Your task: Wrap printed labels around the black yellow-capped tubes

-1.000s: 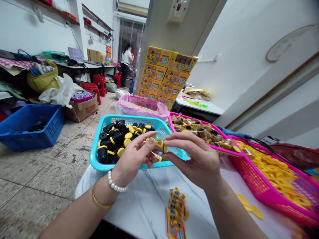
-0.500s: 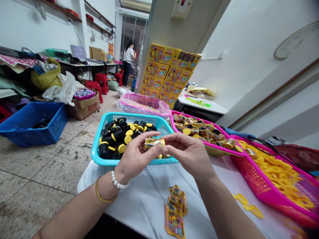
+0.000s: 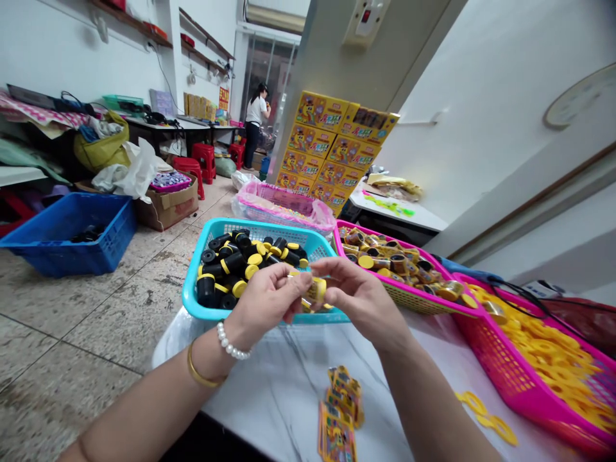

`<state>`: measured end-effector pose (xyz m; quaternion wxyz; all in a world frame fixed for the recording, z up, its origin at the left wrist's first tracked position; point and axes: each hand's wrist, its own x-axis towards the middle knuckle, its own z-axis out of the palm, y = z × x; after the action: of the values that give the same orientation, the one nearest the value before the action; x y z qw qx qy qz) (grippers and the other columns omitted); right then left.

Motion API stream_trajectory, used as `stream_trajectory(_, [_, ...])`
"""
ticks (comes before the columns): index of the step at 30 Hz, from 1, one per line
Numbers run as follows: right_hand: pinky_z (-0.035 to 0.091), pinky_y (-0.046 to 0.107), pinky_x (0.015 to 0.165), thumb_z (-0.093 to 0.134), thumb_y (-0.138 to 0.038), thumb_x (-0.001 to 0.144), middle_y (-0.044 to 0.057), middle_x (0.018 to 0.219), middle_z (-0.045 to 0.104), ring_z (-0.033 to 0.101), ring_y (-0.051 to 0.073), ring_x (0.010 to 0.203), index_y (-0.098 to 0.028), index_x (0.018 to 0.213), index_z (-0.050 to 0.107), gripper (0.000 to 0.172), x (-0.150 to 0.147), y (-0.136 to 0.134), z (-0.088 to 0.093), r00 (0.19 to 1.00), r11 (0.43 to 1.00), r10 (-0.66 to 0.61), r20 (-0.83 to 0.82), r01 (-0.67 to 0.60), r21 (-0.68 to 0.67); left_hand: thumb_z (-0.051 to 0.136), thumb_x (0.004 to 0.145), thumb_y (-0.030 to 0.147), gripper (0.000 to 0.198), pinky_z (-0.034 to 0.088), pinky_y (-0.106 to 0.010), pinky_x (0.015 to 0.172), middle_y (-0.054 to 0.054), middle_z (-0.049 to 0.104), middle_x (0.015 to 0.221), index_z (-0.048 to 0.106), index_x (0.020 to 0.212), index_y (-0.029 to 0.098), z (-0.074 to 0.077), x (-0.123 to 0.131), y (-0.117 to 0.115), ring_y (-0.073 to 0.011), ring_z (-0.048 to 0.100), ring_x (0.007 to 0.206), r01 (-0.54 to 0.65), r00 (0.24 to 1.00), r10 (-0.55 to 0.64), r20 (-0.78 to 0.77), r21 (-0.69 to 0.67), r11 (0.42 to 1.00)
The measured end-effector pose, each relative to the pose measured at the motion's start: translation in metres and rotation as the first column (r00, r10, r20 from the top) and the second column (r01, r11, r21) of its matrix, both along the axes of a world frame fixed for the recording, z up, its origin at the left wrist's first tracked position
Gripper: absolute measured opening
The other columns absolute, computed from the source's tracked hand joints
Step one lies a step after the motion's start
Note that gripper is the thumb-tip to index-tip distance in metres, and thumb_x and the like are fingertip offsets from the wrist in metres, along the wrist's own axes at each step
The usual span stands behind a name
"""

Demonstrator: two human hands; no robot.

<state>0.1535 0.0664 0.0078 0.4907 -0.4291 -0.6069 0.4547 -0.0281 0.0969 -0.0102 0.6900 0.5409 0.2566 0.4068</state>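
My left hand (image 3: 264, 301) pinches a small clear cylinder with a yellow end and a printed label (image 3: 317, 290) between thumb and fingers. My right hand (image 3: 368, 305) curls round its right end, thumb and fingertips against it. Both hands are above the near rim of a turquoise basket (image 3: 190, 282), which holds black cylinders with yellow caps (image 3: 233, 262). Below my hands, printed yellow cards (image 3: 337, 436) lie in a fanned pile on the white marbled table (image 3: 269, 391). Part of the held cylinder is hidden by my left fingers.
Right of the turquoise basket, a pink basket (image 3: 409, 300) holds labelled cylinders; another pink basket (image 3: 500, 359) holds yellow rings. Two loose yellow rings (image 3: 495, 427) lie beside it. Stacked yellow boxes (image 3: 332, 141) stand behind. A blue crate (image 3: 67, 240) sits left; a person (image 3: 255, 122) stands far back.
The cylinder has turned in my hands, its yellow end now facing right towards my right hand. My left fingers cover more of it. The whole view has shifted slightly.
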Motion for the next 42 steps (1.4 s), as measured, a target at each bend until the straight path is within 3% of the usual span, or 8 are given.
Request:
stream_trajectory(11, [0.061, 0.025, 0.061, 0.085, -0.029, 0.077, 0.004, 0.09, 0.067, 0.068, 0.015, 0.078, -0.03, 0.087, 0.081, 0.011, -0.006, -0.003, -0.007, 0.996, 0.905, -0.083, 0.038, 0.06, 0.42, 0.058, 0.073, 0.082, 0.064, 0.027, -0.018, 0.03, 0.007, 0.049, 0.041, 0.053, 0.077, 0.019, -0.003, -0.001, 0.002, -0.007, 0.038, 0.028, 0.037, 0.996, -0.04, -0.076, -0.042, 0.998])
stream_trajectory(18, [0.063, 0.029, 0.065, 0.077, -0.036, 0.083, 0.007, 0.098, 0.073, 0.073, 0.019, 0.077, -0.024, 0.108, 0.077, 0.028, 0.036, 0.002, 0.009, 0.746, 0.932, -0.288, 0.601, 0.074, 0.354, 0.058, 0.086, 0.067, 0.069, 0.037, -0.024, 0.047, 0.004, 0.058, 0.053, 0.05, 0.128, 0.013, -0.011, 0.002, -0.013, -0.015, 0.055, 0.045, -0.072, 0.975, 0.126, -0.181, 0.276, 0.958])
stream_trajectory(24, [0.058, 0.032, 0.066, 0.063, -0.037, 0.092, 0.006, 0.09, 0.079, 0.072, 0.02, 0.07, -0.022, 0.099, 0.078, 0.022, 0.048, 0.073, 0.018, 0.257, 0.961, -0.276, 0.926, 0.081, 0.264, 0.058, 0.092, 0.05, 0.032, 0.033, -0.026, 0.05, -0.004, 0.067, 0.06, 0.069, 0.088, 0.02, -0.035, 0.015, -0.03, -0.0173, 0.063, 0.056, 0.141, 0.948, 0.155, -0.277, 0.805, 0.576])
stream_trajectory(27, [0.055, 0.029, 0.067, 0.073, -0.026, 0.082, 0.005, 0.086, 0.078, 0.071, 0.019, 0.067, -0.02, 0.103, 0.077, 0.022, 0.04, 0.117, 0.006, 0.181, 0.986, -0.163, 0.97, 0.068, 0.153, 0.051, 0.095, 0.044, 0.034, 0.03, -0.026, 0.048, -0.006, 0.07, 0.062, 0.067, 0.077, 0.02, -0.041, 0.017, -0.03, -0.0176, 0.065, 0.059, 0.25, 0.926, 0.163, -0.34, 0.877, 0.41])
stream_trajectory(30, [0.051, 0.028, 0.076, 0.077, -0.014, 0.073, 0.008, 0.098, 0.078, 0.07, 0.021, 0.084, -0.019, 0.113, 0.072, 0.041, 0.032, 0.141, -0.011, 0.152, 0.994, -0.106, 0.983, 0.047, 0.1, 0.049, 0.098, 0.041, 0.034, 0.036, -0.026, 0.053, -0.006, 0.073, 0.068, 0.069, 0.083, 0.019, -0.036, 0.013, -0.027, -0.0168, 0.066, 0.061, 0.25, 0.924, 0.149, -0.352, 0.851, 0.461])
stream_trajectory(35, [0.046, 0.031, 0.077, 0.072, -0.011, 0.07, 0.013, 0.098, 0.075, 0.066, 0.027, 0.093, -0.014, 0.096, 0.07, 0.026, 0.031, 0.136, -0.021, 0.144, 0.993, -0.075, 0.987, 0.098, 0.061, 0.053, 0.097, 0.037, 0.028, 0.04, -0.026, 0.058, -0.003, 0.067, 0.063, 0.071, 0.087, 0.018, -0.033, 0.014, -0.031, -0.0143, 0.059, 0.054, 0.245, 0.936, 0.056, -0.347, 0.76, 0.602])
stream_trajectory(39, [0.047, 0.032, 0.079, 0.067, -0.011, 0.071, 0.011, 0.095, 0.072, 0.065, 0.027, 0.094, -0.013, 0.09, 0.068, 0.019, 0.041, 0.107, -0.013, 0.187, 0.976, -0.154, 0.97, 0.182, 0.12, 0.059, 0.092, 0.034, 0.021, 0.04, -0.027, 0.059, -0.004, 0.067, 0.069, 0.071, 0.087, 0.018, -0.052, 0.026, -0.044, -0.0166, 0.059, 0.061, 0.425, 0.863, -0.026, -0.505, 0.698, 0.576])
stream_trajectory(42, [0.051, 0.03, 0.077, 0.062, -0.013, 0.077, 0.007, 0.1, 0.071, 0.066, 0.022, 0.091, -0.014, 0.117, 0.061, 0.04, 0.047, 0.072, -0.005, 0.451, 0.933, -0.346, 0.823, 0.261, 0.249, 0.066, 0.087, 0.033, 0.018, 0.041, -0.027, 0.06, -0.008, 0.071, 0.092, 0.074, 0.097, 0.019, -0.067, 0.034, -0.05, -0.0185, 0.063, 0.073, 0.608, 0.752, -0.083, -0.654, 0.638, 0.473])
